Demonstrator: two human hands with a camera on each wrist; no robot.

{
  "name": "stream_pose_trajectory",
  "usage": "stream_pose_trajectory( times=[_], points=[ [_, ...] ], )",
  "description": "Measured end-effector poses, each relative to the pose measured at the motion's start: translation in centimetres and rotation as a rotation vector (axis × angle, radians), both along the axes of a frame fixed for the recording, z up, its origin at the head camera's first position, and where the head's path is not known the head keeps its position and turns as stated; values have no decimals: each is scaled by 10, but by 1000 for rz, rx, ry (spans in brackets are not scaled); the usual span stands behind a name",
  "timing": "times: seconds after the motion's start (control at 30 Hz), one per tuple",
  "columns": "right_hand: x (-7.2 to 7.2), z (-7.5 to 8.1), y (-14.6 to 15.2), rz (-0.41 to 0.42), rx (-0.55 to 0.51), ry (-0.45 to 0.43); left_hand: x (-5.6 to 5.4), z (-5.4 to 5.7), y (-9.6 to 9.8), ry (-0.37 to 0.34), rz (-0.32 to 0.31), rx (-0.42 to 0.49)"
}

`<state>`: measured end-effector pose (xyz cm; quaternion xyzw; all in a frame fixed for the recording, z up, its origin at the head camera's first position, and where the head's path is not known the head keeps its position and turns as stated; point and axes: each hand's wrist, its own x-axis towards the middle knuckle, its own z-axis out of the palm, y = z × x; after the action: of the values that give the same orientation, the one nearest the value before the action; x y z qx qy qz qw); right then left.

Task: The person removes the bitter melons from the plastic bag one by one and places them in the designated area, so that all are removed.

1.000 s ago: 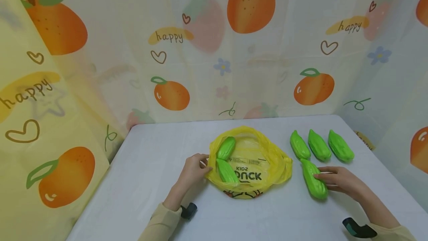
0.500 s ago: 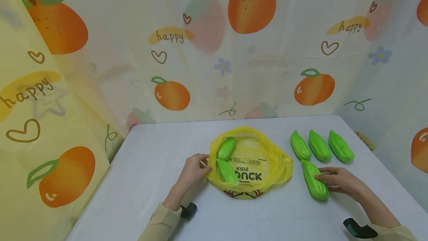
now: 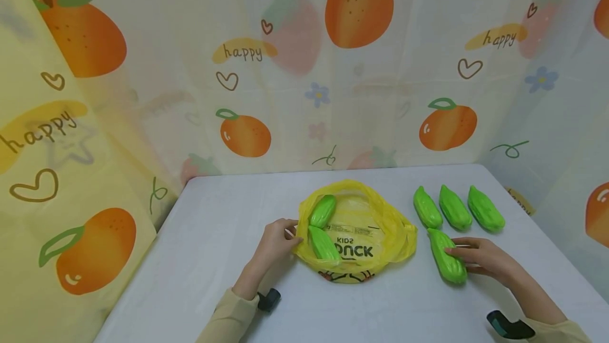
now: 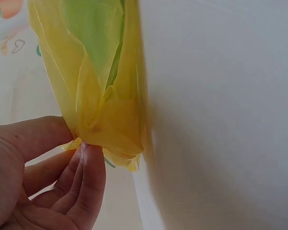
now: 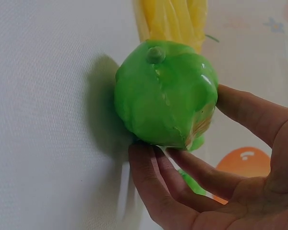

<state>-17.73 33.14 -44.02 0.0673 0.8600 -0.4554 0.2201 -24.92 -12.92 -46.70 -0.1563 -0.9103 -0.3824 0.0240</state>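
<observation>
In the head view my left hand (image 3: 276, 240) pinches the left rim of a yellow plastic bag (image 3: 399, 237) that lies wide open on the table. The left wrist view shows thumb and fingertips gripping the gathered plastic (image 4: 105, 124). Two green gourd-shaped pieces sit inside the bag: one at the back (image 3: 323, 211), one in front of it (image 3: 323, 244). To the right of the bag, my right hand (image 3: 492, 258) holds a glossy green gourd (image 3: 449, 265) from its right side. In the right wrist view the thumb and several fingers touch this gourd (image 5: 163, 100), its stubby end facing the camera.
Behind the held gourd stand three more green gourds in a row: left (image 3: 426, 208), middle (image 3: 454, 207) and right (image 3: 485, 209). The nearest touches or almost touches the held one. A white table (image 3: 223, 211) bears everything, with a fruit-printed curtain (image 3: 181, 57) along its back and sides.
</observation>
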Motion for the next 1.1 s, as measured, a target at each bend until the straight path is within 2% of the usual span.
stream_pose_trajectory(
  times=[0.37,0.6,0.87,1.1],
  points=[
    [3,1,-3,30,-50,21,1,0,0,3,-3,4],
    [1,-1,-9,9,-24,5,1,-1,0,-2,1,7],
    [0,-7,-12,-1,-47,10,1,0,0,-7,7,7],
    [0,-7,-8,0,-52,-15,0,-1,0,-5,12,-3]
  ],
)
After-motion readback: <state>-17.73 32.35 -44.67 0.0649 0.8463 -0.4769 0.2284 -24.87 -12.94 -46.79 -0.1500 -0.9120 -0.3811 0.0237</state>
